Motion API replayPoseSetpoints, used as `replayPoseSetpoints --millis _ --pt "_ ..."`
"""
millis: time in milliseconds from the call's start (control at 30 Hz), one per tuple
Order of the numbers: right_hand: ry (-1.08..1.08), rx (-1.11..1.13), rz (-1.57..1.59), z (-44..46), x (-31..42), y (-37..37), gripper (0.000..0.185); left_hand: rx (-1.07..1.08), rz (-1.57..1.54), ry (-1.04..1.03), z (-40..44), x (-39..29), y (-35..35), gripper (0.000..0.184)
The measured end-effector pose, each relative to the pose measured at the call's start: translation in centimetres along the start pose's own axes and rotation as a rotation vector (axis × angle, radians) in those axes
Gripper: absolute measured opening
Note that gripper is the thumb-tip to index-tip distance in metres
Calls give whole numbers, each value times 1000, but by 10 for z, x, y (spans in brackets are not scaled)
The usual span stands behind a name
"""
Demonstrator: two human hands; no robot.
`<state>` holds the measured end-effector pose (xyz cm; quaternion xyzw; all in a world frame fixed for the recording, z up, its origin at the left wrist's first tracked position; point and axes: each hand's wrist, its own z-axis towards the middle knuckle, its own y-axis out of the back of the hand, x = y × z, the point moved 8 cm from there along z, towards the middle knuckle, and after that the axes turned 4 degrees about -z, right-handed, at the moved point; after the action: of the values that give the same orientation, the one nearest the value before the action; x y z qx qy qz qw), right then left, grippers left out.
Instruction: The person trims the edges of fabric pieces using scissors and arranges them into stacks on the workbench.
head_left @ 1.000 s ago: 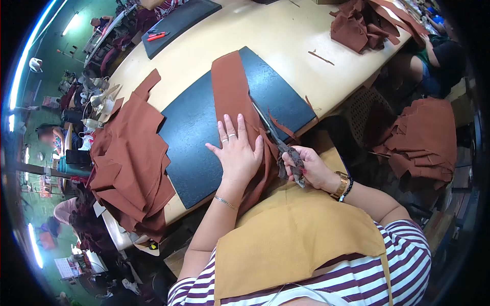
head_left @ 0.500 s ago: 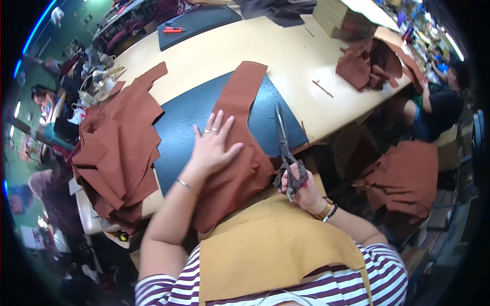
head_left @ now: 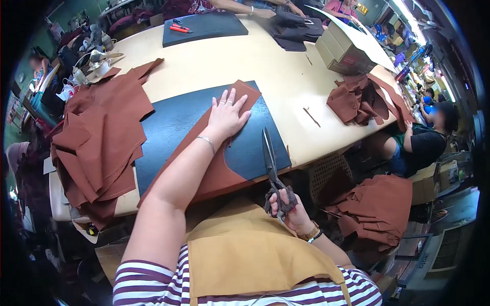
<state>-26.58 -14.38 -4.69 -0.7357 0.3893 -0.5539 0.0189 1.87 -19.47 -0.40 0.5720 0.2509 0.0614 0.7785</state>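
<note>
My left hand (head_left: pixel 228 116) lies flat, fingers spread a little, on the far end of a reddish-brown fabric piece (head_left: pixel 217 168). The cloth slants across a dark cutting board (head_left: pixel 173 122) and reaches the table's near edge, partly hidden under my forearm. In my right hand (head_left: pixel 291 209) is a large pair of fabric scissors (head_left: pixel 269 158), their handles wrapped in dark cloth. The blades point away from me, over the board's right side, apart from the fabric.
A heap of brown fabric (head_left: pixel 99 143) covers the table's left side. Crumpled brown scraps (head_left: pixel 357 99) and a cardboard box (head_left: pixel 347 48) stand right. A second dark board (head_left: pixel 204 30) carries a red-handled tool (head_left: pixel 180 29). A co-worker (head_left: pixel 426 143) sits at right; others are behind the table.
My left hand has slid forward toward the fabric's far end, and the cloth now lies flatter and more slanted. The scissors remain in my right hand. The camera view has shifted.
</note>
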Motion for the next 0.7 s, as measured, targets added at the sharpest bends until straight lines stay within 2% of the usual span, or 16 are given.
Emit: replayPoseSetpoints --millis 100,133,267,367,433,600,700 --pt "-62 128 105 -9 -5 4 47 82 -33 -127 -13 6 -1 44" --pt "-83 162 76 -12 -2 2 54 125 -57 -185 -23 7 5 43" --pt "-161 206 6 -11 0 2 56 306 -106 -347 -69 8 25 42" --pt "-121 210 -223 -1 9 2 53 334 -106 -376 -99 11 36 42" --pt "-119 199 -311 5 15 0 45 334 -123 -355 -110 14 42 42" --pt "-156 146 -428 11 27 -8 33 317 -127 -339 -115 16 45 42" --pt "-186 122 -465 11 25 -5 45 263 -110 -375 -115 16 45 41"
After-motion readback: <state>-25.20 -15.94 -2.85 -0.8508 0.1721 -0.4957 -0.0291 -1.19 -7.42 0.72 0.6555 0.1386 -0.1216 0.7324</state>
